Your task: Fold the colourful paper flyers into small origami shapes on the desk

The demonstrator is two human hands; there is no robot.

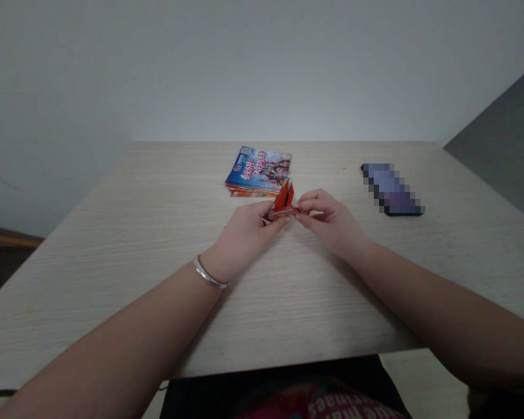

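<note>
A small folded piece of red paper (283,201) stands between my two hands near the middle of the light wooden table (157,233). My left hand (244,233), with a silver bangle on the wrist, pinches its left side. My right hand (329,224) pinches its right end with curled fingers. Both hands rest low on the tabletop. Just behind the folded paper lies a stack of colourful printed sheets (258,171), blue on top.
A dark phone (393,190) lies on the table's right side, beyond my right hand. A pale wall stands behind the far edge. The near edge of the table runs above my lap.
</note>
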